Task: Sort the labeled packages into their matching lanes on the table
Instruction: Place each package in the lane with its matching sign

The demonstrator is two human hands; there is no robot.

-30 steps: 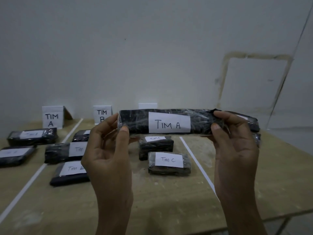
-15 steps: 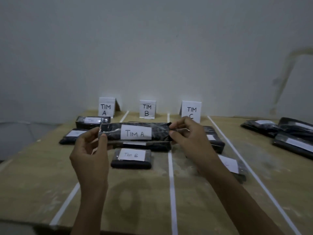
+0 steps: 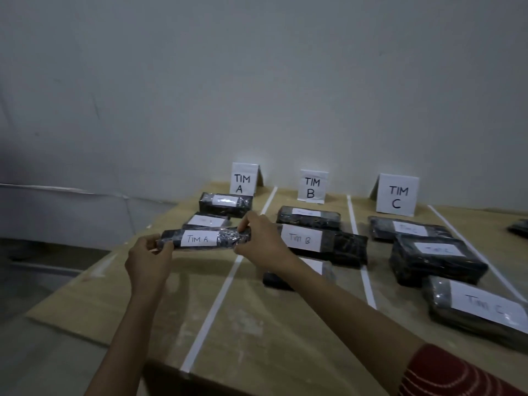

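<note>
Both hands are on the long black TIM A package [image 3: 204, 239]; the left hand [image 3: 147, 260] pinches its left end between thumb and fingers, and the right hand [image 3: 261, 241] is curled round its right end, so each one is grasping it; the package lies level across the leftmost lane of the table [image 3: 257, 324], near the table's left edge, and I honestly can't tell if it's touching the wood; its right end is about over a white tape line [image 3: 220, 298]; behind it in that lane sit a flatter package [image 3: 207, 220] and a chunkier package [image 3: 225, 203], the latter just in front of the TIM A sign [image 3: 243, 180] at the back edge; the middle lane has the TIM B sign [image 3: 312, 187], a far package [image 3: 308, 217], a TIM B package [image 3: 323, 242] and a half-hidden package [image 3: 323, 270] under the right forearm; the right lane has the TIM C sign [image 3: 396, 195] and three packages, the nearest TIM C package [image 3: 480, 310] towards the front right; a red patterned sleeve [image 3: 445, 372] shows on the right arm.
</note>
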